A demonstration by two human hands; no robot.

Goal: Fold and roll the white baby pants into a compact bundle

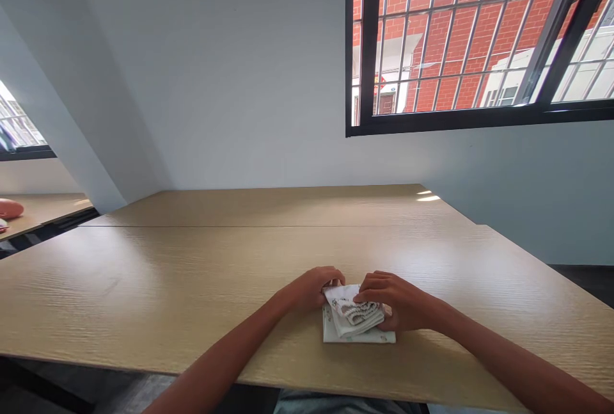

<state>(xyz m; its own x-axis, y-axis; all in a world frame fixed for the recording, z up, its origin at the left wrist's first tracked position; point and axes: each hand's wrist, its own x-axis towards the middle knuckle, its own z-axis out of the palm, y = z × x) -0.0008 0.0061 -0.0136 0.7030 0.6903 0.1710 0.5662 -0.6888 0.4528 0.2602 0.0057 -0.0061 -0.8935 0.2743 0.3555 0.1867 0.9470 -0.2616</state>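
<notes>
A white cloth (357, 324) with a small printed pattern lies folded in layers near the table's front edge. Its upper layers are bunched and set at an angle over a flat, straight-edged lower layer. My left hand (316, 287) pinches the cloth's upper left corner with curled fingers. From the right, my right hand (396, 300) grips the folded upper part, fingers on top and thumb low at its right side.
The wooden table (215, 279) spreads out ahead and to both sides, with a seam across its far part. Behind it stand a wall and a barred window (455, 123). At the far left, a reddish object (9, 208) rests on another surface.
</notes>
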